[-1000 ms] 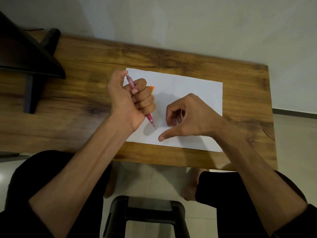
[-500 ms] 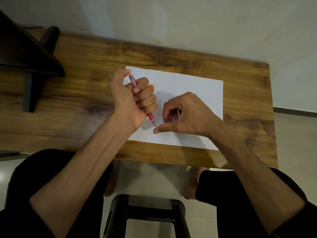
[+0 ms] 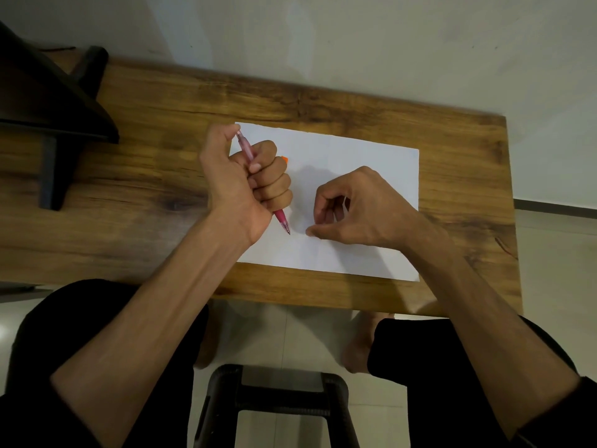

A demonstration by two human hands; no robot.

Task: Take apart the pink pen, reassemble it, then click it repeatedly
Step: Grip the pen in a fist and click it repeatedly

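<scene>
Pink pen [image 3: 248, 149] sits fisted in the left hand [image 3: 245, 185], thumb on its plunger; a slack grip could drop it. The right hand [image 3: 358, 208] curls loosely, empty.

— What's different on my feed since a second ago?

— The right hand [image 3: 361, 208] slid left across the paper [image 3: 355, 156] toward the pink pen [image 3: 281, 219]; half a second ago its thumb tip sat just beside the pen's point, and now I see it a little apart again.

— And the left hand [image 3: 245, 185]?

— Its thumb now sits on the pen's top end.
</scene>
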